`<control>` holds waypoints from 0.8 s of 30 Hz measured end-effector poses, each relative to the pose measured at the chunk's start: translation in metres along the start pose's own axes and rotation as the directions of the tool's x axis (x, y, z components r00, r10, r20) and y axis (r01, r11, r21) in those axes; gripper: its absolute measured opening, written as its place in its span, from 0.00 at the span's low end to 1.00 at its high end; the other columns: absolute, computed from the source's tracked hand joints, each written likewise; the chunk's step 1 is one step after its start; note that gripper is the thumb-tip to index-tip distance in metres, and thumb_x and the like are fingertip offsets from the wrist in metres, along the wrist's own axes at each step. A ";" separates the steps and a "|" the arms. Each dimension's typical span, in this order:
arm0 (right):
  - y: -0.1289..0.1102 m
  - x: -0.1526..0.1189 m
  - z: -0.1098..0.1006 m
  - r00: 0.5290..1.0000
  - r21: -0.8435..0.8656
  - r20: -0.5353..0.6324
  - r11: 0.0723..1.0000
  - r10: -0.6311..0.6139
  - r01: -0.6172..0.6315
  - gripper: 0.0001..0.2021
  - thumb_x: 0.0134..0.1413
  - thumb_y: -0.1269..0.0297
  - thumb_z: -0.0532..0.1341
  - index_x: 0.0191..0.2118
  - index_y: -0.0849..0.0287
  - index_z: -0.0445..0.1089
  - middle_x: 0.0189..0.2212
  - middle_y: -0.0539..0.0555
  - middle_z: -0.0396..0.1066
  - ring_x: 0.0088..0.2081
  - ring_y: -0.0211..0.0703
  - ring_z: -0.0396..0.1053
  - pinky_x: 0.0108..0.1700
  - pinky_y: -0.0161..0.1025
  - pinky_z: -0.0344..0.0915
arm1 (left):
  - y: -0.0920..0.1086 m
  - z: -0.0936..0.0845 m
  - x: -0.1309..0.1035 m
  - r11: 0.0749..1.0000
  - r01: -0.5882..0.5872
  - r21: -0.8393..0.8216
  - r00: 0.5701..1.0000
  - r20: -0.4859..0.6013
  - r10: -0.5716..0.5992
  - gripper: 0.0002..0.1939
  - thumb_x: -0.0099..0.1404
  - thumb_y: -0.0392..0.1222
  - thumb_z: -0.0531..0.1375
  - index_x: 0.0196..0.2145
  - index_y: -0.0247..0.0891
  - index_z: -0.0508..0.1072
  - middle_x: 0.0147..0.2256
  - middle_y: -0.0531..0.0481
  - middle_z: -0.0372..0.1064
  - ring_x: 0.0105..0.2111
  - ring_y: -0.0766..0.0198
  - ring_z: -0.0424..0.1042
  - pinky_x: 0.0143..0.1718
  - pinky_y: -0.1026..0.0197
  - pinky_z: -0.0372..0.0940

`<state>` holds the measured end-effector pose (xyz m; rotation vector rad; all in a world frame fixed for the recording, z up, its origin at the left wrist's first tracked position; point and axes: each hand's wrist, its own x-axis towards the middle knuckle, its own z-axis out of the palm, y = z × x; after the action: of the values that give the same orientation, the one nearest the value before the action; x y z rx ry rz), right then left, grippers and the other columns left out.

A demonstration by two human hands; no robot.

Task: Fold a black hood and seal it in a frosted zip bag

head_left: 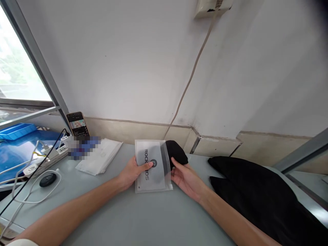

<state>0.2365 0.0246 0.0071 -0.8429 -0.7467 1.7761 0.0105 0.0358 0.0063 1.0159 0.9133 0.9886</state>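
A frosted zip bag (156,177) with dark lettering and a round logo is upright over the grey table, its slider edge to the right. My left hand (132,172) grips the bag's left side, thumb on the front near the logo. A black cloth piece (176,152) sticks out past the bag's right edge, partly inside it. My right hand (186,177) pinches the cloth beside the bag's opening, with its fingertips partly hidden at the edge.
A stack of frosted bags (101,157) lies left of centre, near a propped phone (77,124). Farther left are a power strip (46,162), white cables and a black disc (48,179). Large black cloth pieces (256,191) cover the right side of the table (143,222).
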 end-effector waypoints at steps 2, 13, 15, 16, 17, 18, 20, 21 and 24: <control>-0.001 0.002 -0.003 1.000 0.032 0.001 0.999 -0.016 0.016 0.24 0.60 0.55 0.74 0.59 0.56 0.75 0.50 0.59 0.83 0.52 0.56 0.80 0.52 0.52 0.78 | 0.000 -0.001 0.000 1.000 0.011 -0.008 1.000 0.001 -0.011 0.29 0.56 0.54 0.79 0.48 0.36 0.77 0.46 0.41 0.82 0.42 0.53 0.81 0.43 0.55 0.77; 0.002 -0.004 -0.001 0.993 -0.040 0.110 0.999 0.036 -0.032 0.28 0.59 0.58 0.74 0.64 0.49 0.73 0.54 0.54 0.82 0.53 0.53 0.79 0.50 0.47 0.78 | 0.003 -0.005 0.006 1.000 0.029 0.010 0.994 -0.106 -0.027 0.31 0.60 0.66 0.73 0.45 0.35 0.80 0.42 0.39 0.83 0.42 0.47 0.82 0.38 0.55 0.76; 0.001 -0.004 0.001 0.996 -0.023 0.093 1.000 0.008 -0.006 0.30 0.58 0.60 0.75 0.65 0.50 0.73 0.53 0.54 0.83 0.54 0.53 0.79 0.55 0.50 0.76 | 0.007 -0.003 0.004 0.997 0.071 -0.010 0.995 -0.067 -0.072 0.29 0.60 0.64 0.74 0.44 0.34 0.80 0.41 0.38 0.83 0.40 0.49 0.82 0.37 0.55 0.76; 0.001 -0.004 0.003 0.996 -0.017 0.091 1.000 -0.004 0.005 0.30 0.57 0.60 0.75 0.65 0.50 0.73 0.52 0.54 0.83 0.54 0.54 0.79 0.57 0.51 0.76 | 0.009 -0.003 0.003 0.996 0.090 -0.016 0.995 -0.048 -0.091 0.28 0.61 0.63 0.74 0.43 0.34 0.80 0.40 0.38 0.83 0.39 0.50 0.82 0.37 0.55 0.76; 0.001 -0.005 0.004 0.996 -0.012 0.093 1.000 -0.008 0.010 0.31 0.57 0.60 0.75 0.65 0.51 0.73 0.52 0.55 0.83 0.54 0.54 0.79 0.58 0.53 0.75 | 0.010 -0.002 0.003 0.995 0.102 -0.022 0.994 -0.039 -0.103 0.27 0.61 0.61 0.75 0.42 0.33 0.80 0.40 0.38 0.83 0.37 0.51 0.82 0.37 0.56 0.76; 0.000 -0.006 0.005 0.995 -0.007 0.100 1.000 -0.009 0.009 0.31 0.57 0.60 0.75 0.65 0.51 0.73 0.52 0.55 0.83 0.55 0.55 0.79 0.59 0.54 0.74 | 0.012 -0.002 0.003 0.994 0.109 -0.029 0.993 -0.034 -0.110 0.26 0.60 0.60 0.75 0.41 0.33 0.81 0.39 0.38 0.83 0.37 0.52 0.82 0.37 0.56 0.77; 0.001 -0.007 0.008 0.991 -0.001 0.134 1.000 0.004 -0.004 0.31 0.56 0.60 0.76 0.64 0.51 0.73 0.53 0.55 0.83 0.57 0.56 0.78 0.62 0.55 0.73 | 0.013 -0.003 0.004 0.992 0.116 -0.048 0.993 -0.033 -0.118 0.24 0.59 0.57 0.77 0.40 0.33 0.81 0.38 0.38 0.83 0.35 0.54 0.81 0.36 0.57 0.77; 0.002 -0.008 0.009 0.987 -0.003 0.157 1.000 0.014 -0.014 0.31 0.55 0.60 0.76 0.64 0.51 0.73 0.54 0.55 0.82 0.58 0.56 0.77 0.63 0.56 0.72 | 0.014 -0.003 0.004 0.991 0.122 -0.058 0.992 -0.031 -0.124 0.23 0.59 0.55 0.78 0.40 0.33 0.81 0.37 0.39 0.83 0.34 0.55 0.81 0.36 0.58 0.77; 0.008 -0.011 0.010 0.976 -0.049 0.211 0.998 0.047 -0.037 0.29 0.56 0.60 0.76 0.62 0.50 0.74 0.56 0.55 0.81 0.62 0.55 0.74 0.66 0.56 0.69 | 0.015 -0.004 0.005 0.984 0.163 -0.072 0.986 -0.025 -0.166 0.22 0.58 0.55 0.78 0.37 0.33 0.81 0.35 0.41 0.82 0.31 0.57 0.80 0.32 0.60 0.76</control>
<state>0.2275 0.0104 0.0084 -0.7093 -0.9164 1.9135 0.0047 0.0452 0.0182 0.8544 0.9659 0.8930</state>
